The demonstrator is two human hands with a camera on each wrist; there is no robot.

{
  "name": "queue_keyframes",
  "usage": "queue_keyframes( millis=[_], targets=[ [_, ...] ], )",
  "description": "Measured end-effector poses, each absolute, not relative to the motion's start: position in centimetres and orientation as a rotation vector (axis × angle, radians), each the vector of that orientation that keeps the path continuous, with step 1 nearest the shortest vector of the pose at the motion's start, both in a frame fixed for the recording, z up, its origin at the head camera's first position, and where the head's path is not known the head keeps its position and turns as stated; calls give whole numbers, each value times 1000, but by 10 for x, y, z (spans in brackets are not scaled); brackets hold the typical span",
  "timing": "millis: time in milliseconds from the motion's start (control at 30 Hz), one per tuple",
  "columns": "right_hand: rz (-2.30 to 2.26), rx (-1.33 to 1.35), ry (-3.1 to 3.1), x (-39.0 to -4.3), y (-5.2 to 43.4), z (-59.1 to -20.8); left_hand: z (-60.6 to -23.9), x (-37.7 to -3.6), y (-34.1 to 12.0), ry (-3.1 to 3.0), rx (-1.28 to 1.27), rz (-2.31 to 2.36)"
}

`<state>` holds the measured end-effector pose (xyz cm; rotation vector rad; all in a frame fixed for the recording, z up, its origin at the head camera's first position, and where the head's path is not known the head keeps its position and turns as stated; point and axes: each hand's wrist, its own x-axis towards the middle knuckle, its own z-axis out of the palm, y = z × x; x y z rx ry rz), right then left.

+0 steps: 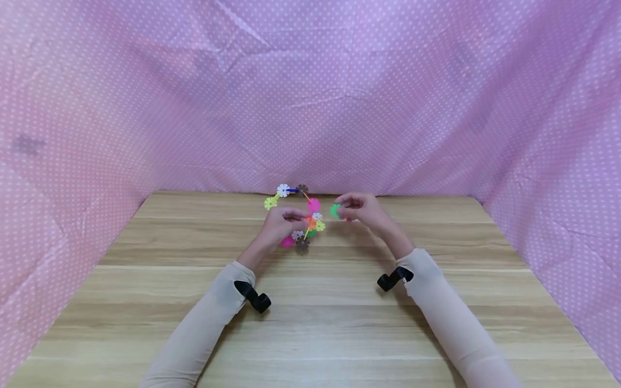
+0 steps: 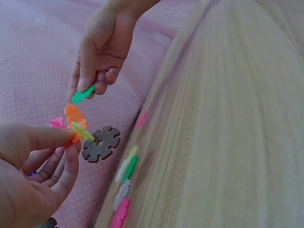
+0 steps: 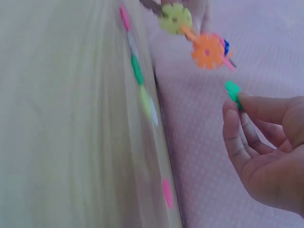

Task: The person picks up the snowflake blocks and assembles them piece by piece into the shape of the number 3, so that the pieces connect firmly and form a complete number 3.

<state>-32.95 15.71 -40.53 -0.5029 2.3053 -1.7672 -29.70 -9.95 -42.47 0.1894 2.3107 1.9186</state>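
Note:
My left hand (image 1: pixel 280 225) pinches a chain of notched plastic snowflake discs between thumb and fingers. In the head view the chain arcs upward through a pink disc (image 1: pixel 314 205), a brown disc (image 1: pixel 302 189), a white disc (image 1: pixel 283 190) and a yellow disc (image 1: pixel 270 203). An orange disc (image 3: pixel 207 51) and another yellow disc (image 3: pixel 175 18) show near the left fingers, beside a brown disc (image 2: pixel 102 144). My right hand (image 1: pixel 367 214) pinches a single green disc (image 3: pixel 232 91) by its edge. That disc is held apart from the chain, close to the orange disc.
Loose discs lie on the wooden table (image 1: pixel 310 323) beneath the hands: pink (image 2: pixel 120 213), pale lilac (image 2: pixel 122 194), green (image 2: pixel 129 168), yellow (image 2: pixel 133 152) and white ones. Another pink disc (image 2: pixel 142 119) lies farther right. A pink dotted cloth (image 1: pixel 310 108) surrounds the table.

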Motion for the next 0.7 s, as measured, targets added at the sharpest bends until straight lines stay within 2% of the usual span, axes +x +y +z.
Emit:
queue_keyframes(
  millis=[700],
  targets=[
    [-1960,-480,2191,-318,134,-414,-424,-298,-99,2348,204,1887]
  ],
)
